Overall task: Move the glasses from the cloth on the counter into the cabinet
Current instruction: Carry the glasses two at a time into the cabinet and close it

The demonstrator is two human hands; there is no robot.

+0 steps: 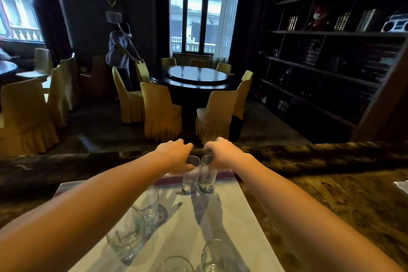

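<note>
While reaching across the cloth (231, 205) to its far edge, take one tumbler per hand: left hand (176, 158) on the left tumbler (189, 183), right hand (224, 155) on the right tumbler (207, 182). Fingers (186, 145) of both hands curled round the upper walls at the rims, palms down, apparently gripping.

Both tumblers upright, mouths up, long axes vertical, bases down on the cloth just before its purple stripe (223, 175), walls touching or nearly so. Ease them apart first, then lift straight up, to spare a clink. Hold firmly without squeezing; smooth glass probably slips. Keep each plumb on the way to the cabinet, which cannot be picked out from here.

Mind the forearms, low over two handled mugs (132, 227) on the cloth's left side, with two more glasses (217, 256) at its near edge. Raise elbows before swinging away. Cloth spread flat on the dark marbled bench (331, 187).
</note>
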